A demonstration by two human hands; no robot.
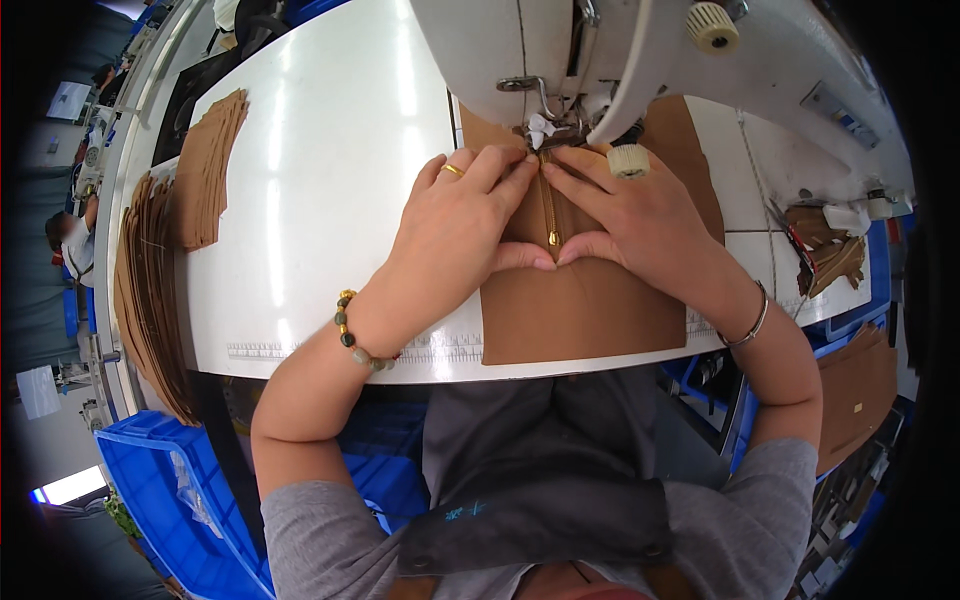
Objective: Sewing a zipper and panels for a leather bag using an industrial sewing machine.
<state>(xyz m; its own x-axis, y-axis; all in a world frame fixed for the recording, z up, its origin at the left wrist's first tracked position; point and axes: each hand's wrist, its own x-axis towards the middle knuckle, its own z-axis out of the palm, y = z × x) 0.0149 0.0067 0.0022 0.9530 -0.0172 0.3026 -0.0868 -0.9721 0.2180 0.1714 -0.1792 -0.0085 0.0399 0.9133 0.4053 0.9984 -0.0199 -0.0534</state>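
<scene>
A brown leather-like panel [590, 315] lies on the white sewing table, its far part under the sewing machine [775, 75]. A zipper [547, 195] with gold-coloured teeth runs down its middle toward the presser foot, and the gold pull [554, 239] is at the near end. My left hand [450, 220] presses the panel left of the zipper, fingertips close to the presser foot. My right hand [645, 210] lies on the other side with its fingers stretched out. Both thumbs rest just below the pull, nearly touching. The machine's parts partly hide my right fingers.
Stacks of brown pieces [150, 290] stand at the table's left edge, with another stack [212, 170] beside them. Small brown scraps [838, 260] lie at the right. A blue crate [165, 480] is at lower left. A ruler strip [430, 350] runs along the front edge.
</scene>
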